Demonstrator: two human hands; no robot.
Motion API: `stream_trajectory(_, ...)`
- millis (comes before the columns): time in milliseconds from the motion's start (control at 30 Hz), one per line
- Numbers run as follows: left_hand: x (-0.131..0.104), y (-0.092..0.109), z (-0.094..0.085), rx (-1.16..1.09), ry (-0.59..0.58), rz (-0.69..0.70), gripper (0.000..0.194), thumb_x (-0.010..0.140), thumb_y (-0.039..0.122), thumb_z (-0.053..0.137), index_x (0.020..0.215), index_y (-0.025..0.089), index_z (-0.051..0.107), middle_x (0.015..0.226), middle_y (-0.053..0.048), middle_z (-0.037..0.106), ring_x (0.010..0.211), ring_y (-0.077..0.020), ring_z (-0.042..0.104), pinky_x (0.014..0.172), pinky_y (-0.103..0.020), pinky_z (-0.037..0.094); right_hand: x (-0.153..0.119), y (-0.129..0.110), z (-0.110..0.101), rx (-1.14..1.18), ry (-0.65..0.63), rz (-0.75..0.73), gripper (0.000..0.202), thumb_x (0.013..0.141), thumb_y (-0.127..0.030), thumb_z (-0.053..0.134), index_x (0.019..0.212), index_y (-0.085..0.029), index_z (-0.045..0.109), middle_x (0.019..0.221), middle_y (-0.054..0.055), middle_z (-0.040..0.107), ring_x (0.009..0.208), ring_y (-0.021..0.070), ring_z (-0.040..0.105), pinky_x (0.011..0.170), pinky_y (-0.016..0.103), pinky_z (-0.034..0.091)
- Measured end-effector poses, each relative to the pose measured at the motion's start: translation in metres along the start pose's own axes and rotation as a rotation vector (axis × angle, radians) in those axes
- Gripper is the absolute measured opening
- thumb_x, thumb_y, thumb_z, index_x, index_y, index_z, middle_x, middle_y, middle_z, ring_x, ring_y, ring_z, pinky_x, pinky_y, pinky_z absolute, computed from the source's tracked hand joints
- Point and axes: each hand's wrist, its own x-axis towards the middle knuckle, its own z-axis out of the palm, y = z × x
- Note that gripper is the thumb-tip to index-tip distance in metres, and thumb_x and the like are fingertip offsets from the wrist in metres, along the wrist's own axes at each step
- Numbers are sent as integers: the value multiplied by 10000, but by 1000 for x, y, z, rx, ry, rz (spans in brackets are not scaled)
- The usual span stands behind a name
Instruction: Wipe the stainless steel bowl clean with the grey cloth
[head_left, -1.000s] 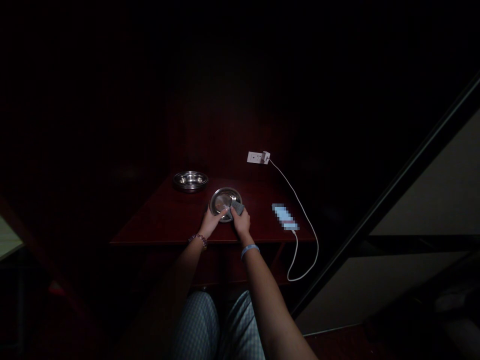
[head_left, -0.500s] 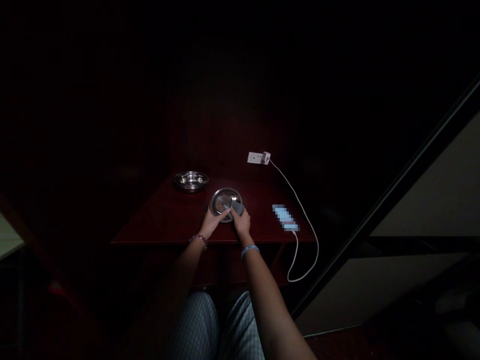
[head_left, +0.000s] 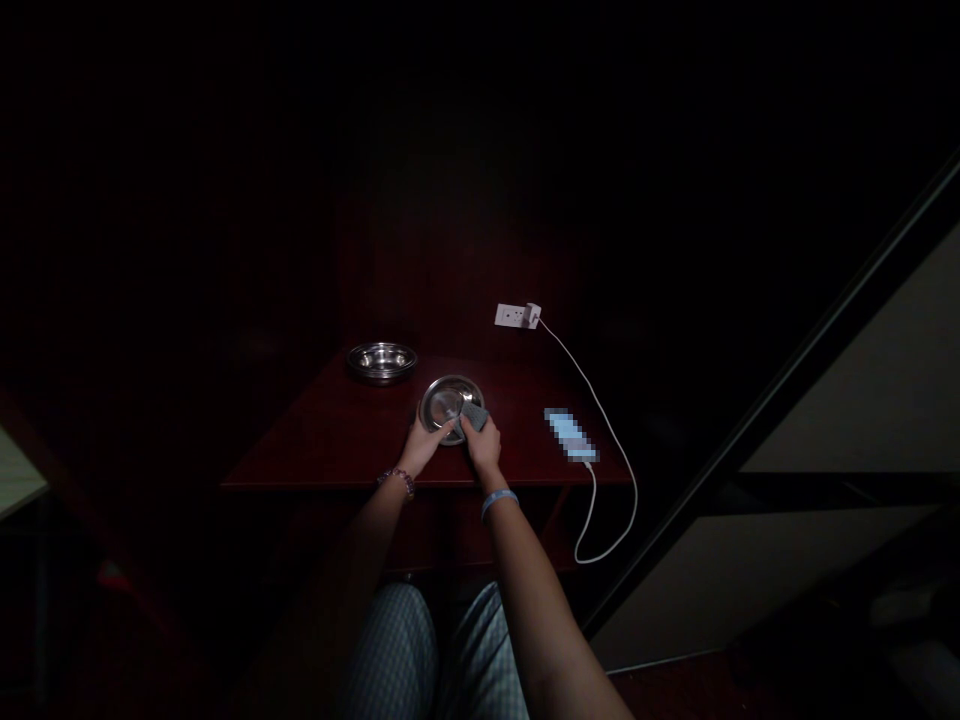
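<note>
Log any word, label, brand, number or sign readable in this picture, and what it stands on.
None can be read.
Phone screen: pixelated, unreadable.
Blue wristband: any marks too small to read.
Wall socket and charger: too small to tell.
Held metal dish and stacked bowls: no text visible.

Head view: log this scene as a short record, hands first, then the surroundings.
Left hand: holding the near left side of a metal bowl
Right hand: holding a grey pad at the bowl's right side
Left of bowl: stacked metal bowls on the dark red table
Right of bowl: pixelated device, white cable attached
Wall: white socket, plug inserted
</note>
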Motion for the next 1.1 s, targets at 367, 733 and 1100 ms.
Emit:
stream_trajectory(367, -2, 10, -1, 46, 13, -55, 558, 721, 187, 680, 1208, 229, 412, 1117, -48, 636, 1112, -199, 613, 1045, -398, 434, 2, 2, 2, 8, 16, 4, 425, 830, -492, 645, 1126, -188, 672, 1046, 125, 738, 968, 239, 704, 835, 316, 529)
stream_trajectory(733, -2, 13, 0, -12, -5, -54, 560, 729, 222, 694, 1245, 197, 479, 1204, -88, 651, 1184, -231, 590, 1085, -417, 408, 1, 0, 1, 44, 24, 20, 453, 828, -507, 639, 1136, -176, 671, 1063, 138, 733, 983, 251, 703, 843, 327, 527)
stream_trajectory(1100, -2, 2, 1, -13, -29, -65, 605, 724, 229, 711, 1290, 175, 504, 1271, -103, 640, 1267, -244, 539, 1128, -413, 362, 2, 2, 2, 50, 23, 18, 448, 835, -506, 637, 1141, -180, 667, 1088, 128, 729, 1004, 245, 695, 858, 319, 524)
